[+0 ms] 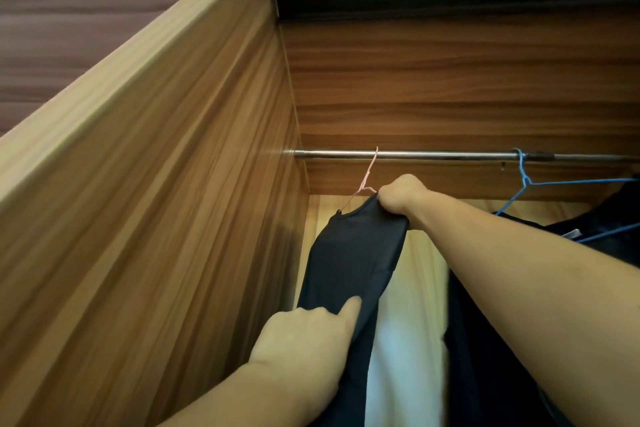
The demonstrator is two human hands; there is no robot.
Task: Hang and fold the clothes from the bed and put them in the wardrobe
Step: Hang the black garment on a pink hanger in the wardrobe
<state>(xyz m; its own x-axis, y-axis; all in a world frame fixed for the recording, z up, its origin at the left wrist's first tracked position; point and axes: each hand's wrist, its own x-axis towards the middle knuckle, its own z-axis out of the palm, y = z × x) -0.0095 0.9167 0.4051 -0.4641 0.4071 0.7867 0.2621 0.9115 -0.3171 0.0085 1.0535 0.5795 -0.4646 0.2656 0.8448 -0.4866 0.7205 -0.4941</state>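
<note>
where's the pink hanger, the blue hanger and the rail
pink hanger point(367, 174), head view, on its thin neck just below the hook
blue hanger point(522, 171), head view, on the neck under its hook
rail point(443, 155), head view, on the bare metal between the two hooks

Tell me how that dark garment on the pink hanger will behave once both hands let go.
The dark garment looks floppy: it drapes in folds below the right hand. It seems light, since the thin pink hanger carries it. It may swing or slide on the rail, being bunched toward one side.
</note>
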